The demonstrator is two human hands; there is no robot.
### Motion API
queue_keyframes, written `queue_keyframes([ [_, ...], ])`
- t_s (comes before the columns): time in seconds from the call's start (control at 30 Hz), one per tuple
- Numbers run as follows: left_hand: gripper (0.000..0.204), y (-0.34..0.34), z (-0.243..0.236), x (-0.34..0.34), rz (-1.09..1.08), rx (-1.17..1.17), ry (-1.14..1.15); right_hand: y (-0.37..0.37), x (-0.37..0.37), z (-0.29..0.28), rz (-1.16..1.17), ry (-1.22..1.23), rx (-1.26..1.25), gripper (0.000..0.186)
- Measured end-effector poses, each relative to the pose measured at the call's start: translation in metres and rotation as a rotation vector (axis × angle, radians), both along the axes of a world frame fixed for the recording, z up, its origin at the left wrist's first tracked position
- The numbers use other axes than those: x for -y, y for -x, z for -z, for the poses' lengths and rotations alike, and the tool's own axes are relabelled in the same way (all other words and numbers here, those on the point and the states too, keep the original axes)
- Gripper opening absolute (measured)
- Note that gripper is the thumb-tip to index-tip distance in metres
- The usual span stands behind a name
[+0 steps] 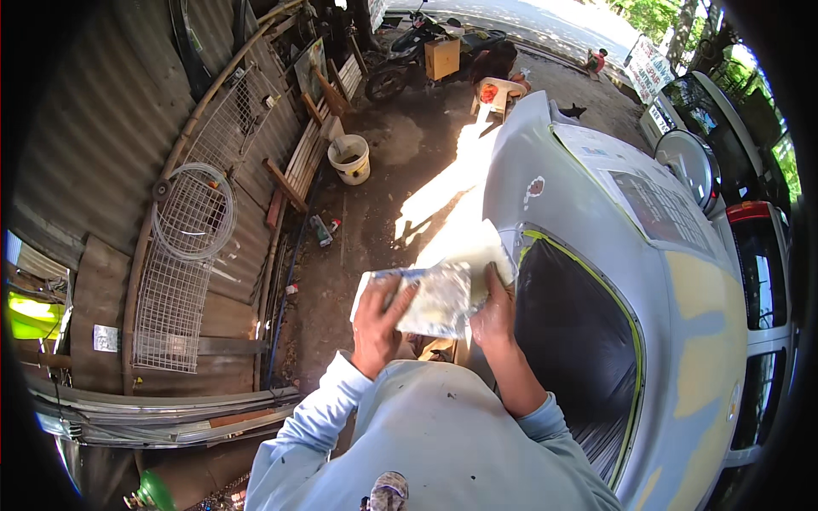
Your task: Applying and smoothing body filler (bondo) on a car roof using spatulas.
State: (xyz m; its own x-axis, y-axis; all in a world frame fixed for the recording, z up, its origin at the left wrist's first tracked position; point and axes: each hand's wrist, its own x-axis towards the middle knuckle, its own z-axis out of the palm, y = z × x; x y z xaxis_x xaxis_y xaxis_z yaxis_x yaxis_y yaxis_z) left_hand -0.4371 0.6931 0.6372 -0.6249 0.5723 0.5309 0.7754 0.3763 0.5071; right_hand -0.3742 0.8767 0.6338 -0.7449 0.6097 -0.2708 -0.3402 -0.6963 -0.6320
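Note:
My left hand (377,324) grips a flat, pale board (439,300) smeared with whitish paste, its fingers lying over the left end. My right hand (496,313) is closed on a thin cream-coloured spreader (479,249), thumb across its face. The spreader overlaps or meets the board's right end; whether they touch is not clear. Just right of my right hand is a grey car body (520,170) with pale yellow patches. Black plastic sheeting (571,341) covers its window, edged with yellow-green tape (607,294).
Left stands a corrugated metal wall (94,111) with wire mesh (175,315) and a coil of clear tubing (194,213). A white bucket (349,162) is on the dirt floor. A motorcycle (417,55) with a cardboard box (442,59) stands far off, near a white plastic chair (501,89).

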Motion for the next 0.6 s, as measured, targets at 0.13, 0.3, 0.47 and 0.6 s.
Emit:
queue_keyframes([
  [0.13,0.082,-0.033,-0.011,-0.019,0.13,0.12,0.041,-0.011,-0.007,0.003,-0.327,0.147,-0.322,0.059],
  [0.3,0.079,-0.054,-0.035,-0.041,0.18,0.184,0.004,-0.013,-0.004,0.034,-0.287,-0.294,-0.505,0.076],
  [0.47,0.063,-0.028,-0.058,-0.062,0.042,0.154,-0.15,-0.022,0.025,-0.011,-0.178,-0.934,-0.099,0.045],
  [0.6,0.027,0.018,-0.042,-0.058,0.002,0.81,-0.316,-0.039,0.011,-0.012,-0.268,-1.008,0.171,0.039],
])
